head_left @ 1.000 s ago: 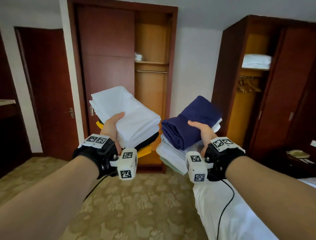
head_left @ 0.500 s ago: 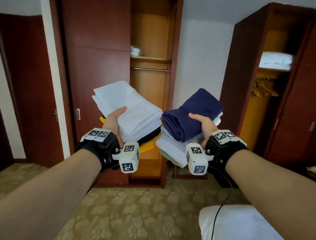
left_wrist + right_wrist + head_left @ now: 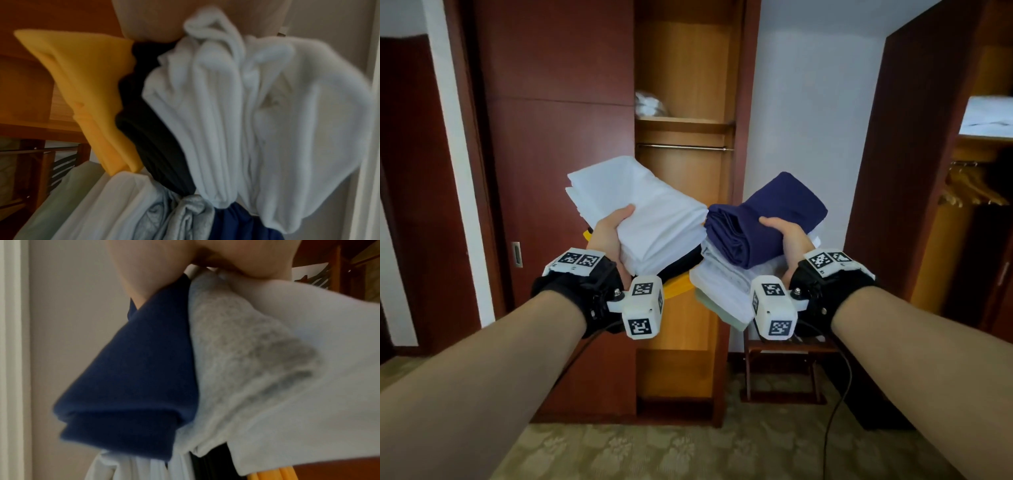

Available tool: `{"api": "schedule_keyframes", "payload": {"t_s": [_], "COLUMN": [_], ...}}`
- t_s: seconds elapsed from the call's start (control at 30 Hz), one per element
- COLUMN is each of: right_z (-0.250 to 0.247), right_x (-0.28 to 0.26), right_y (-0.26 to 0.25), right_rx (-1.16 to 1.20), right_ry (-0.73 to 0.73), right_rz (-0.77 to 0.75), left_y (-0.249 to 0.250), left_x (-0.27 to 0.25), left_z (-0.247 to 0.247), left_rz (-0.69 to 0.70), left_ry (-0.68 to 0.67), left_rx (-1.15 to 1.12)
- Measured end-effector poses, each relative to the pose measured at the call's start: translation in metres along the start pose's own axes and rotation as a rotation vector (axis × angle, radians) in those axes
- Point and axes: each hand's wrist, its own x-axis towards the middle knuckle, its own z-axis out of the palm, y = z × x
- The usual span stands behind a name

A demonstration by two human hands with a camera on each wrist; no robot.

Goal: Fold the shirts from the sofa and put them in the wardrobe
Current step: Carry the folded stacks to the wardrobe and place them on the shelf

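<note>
Pressed together: white cloth (image 3: pixel 267 113), black cloth (image 3: pixel 152 138), yellow cloth (image 3: pixel 92 81); navy cloth (image 3: pixel 236 225) at bottom edge.

Both forearms are bare up to the wrists. The left hand (image 3: pixel 608 234) wears a black fabric left wrist brace (image 3: pixel 578 291), and the right hand (image 3: pixel 792 240) wears a matching right wrist brace (image 3: pixel 832 291). Each brace is topped by a white plate with two black-and-white square codes: the left plate (image 3: pixel 578 262) and the right plate (image 3: pixel 830 261). On the inner sides sit white boxy cameras, the left camera (image 3: pixel 642 310) and the right camera (image 3: pixel 774 312), each coded on its top and near faces and fixed with a silver bolt. A thin black left cable (image 3: pixel 589 341) and right cable (image 3: pixel 825 445) trail nearward.
</note>
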Motion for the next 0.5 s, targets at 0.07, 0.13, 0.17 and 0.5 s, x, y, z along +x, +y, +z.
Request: {"api": "schedule_keyframes", "payload": {"t_s": [0.07, 0.13, 0.17, 0.5], "right_z": [0.011, 0.025, 0.033, 0.113], "right_x": [0.042, 0.086, 0.108, 0.318], "right_y": [0.007, 0.013, 0.016, 0.012], "right_rx": [0.001, -0.003, -0.005, -0.071], "right_ry": [0.020, 0.027, 0.023, -0.029], "right_rz": [-0.012, -0.028, -0.036, -0.051], "left_y": [-0.001, 0.003, 0.006, 0.057], "left_x": [0.043, 0.089, 0.113, 0.328], "left_z": [0.000, -0.002, -0.003, 0.009], "left_rz": [-0.015, -0.016, -0.010, 0.101], "left_ry": [-0.022, -0.033, -0.035, -0.062], "left_rx": [-0.012, -0.005, 0.003, -0.015]}}
